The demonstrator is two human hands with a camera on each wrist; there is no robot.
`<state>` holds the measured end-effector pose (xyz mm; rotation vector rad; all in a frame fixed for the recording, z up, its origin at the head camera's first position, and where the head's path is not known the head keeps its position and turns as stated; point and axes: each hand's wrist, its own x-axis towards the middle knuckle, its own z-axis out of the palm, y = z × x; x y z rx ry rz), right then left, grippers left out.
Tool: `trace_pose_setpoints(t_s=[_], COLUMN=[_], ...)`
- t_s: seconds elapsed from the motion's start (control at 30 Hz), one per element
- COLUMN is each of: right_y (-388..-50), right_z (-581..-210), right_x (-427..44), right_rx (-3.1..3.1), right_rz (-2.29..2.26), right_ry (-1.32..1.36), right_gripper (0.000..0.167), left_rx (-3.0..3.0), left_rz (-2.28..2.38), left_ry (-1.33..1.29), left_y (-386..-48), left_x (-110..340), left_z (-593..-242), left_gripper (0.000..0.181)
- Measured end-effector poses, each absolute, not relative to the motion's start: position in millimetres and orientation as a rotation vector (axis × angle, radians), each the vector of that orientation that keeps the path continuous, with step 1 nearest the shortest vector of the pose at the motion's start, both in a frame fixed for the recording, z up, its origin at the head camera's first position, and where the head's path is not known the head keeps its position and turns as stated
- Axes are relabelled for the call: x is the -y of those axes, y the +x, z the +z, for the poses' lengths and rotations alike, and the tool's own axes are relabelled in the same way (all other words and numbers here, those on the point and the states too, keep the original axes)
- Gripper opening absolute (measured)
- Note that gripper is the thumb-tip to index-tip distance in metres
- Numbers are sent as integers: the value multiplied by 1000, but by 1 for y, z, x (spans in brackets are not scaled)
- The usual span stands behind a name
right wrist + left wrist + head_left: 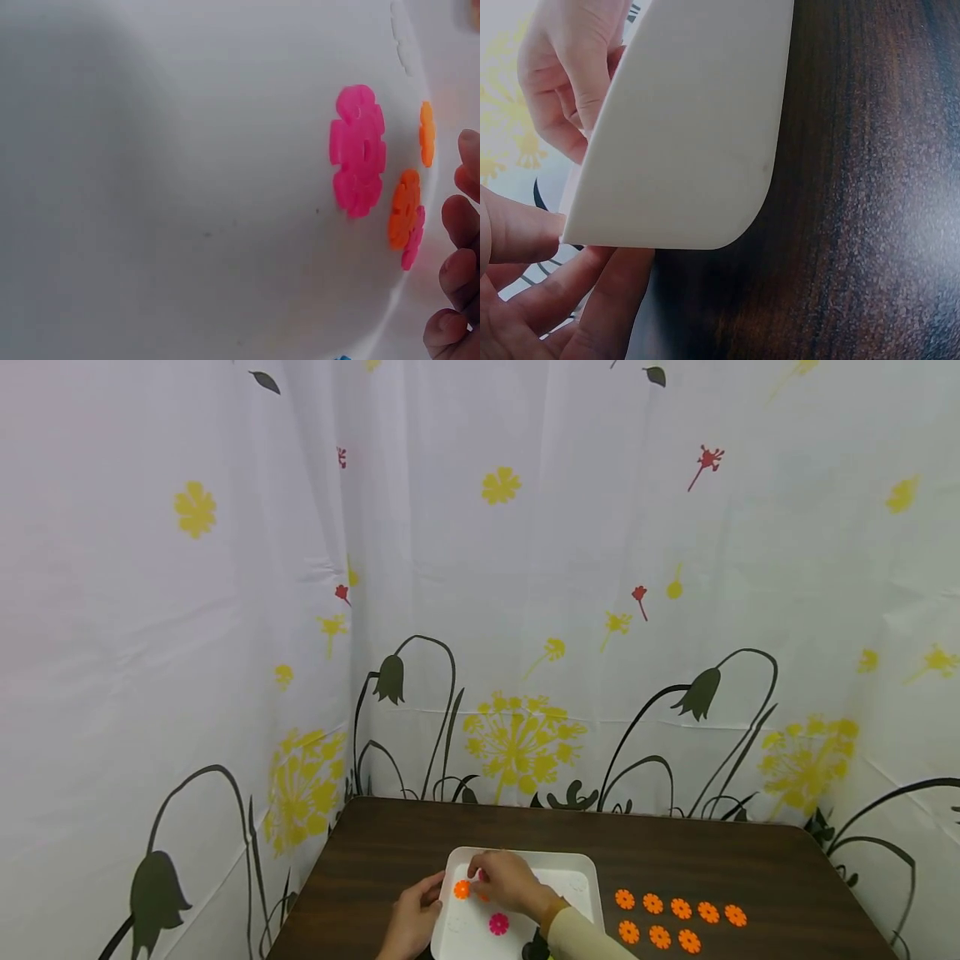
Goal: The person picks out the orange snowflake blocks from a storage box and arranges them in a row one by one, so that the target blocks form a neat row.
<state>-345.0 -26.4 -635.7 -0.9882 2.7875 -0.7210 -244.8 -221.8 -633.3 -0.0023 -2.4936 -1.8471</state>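
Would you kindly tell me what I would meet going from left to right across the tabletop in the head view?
Left hand → leftmost orange flower-shaped piece → right hand → farther row of five orange flower-shaped pieces.

Soft, fairly even light fills the head view, the curtain (562,552) pale and faintly pink at left; the tabletop (397,839) reads much darker. The left wrist view is dimmer, with whitish glare on the wood at right and a dark shadow under the tray (682,135); the right wrist view looks hazy and grey, shaded at left, the nearest pink flower (358,154) softly blurred.
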Motion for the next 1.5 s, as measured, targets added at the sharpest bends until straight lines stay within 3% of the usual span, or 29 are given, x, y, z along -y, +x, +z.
trace_pose_setpoints(t_s=[1.1,1.5], right_y=[-345,-347], right_z=[-643,-646], right_x=[42,43], right_rx=[-2817,-2803], right_rz=[-639,-654], right_ry=[-1131,-1133], right_gripper=[15,28], left_rx=[2477,2481], left_rz=[-1831,-1860], left_ry=[-45,-35], left_y=[-241,-242], left_x=[223,222], left_z=[-632,-632], left_gripper=[45,46])
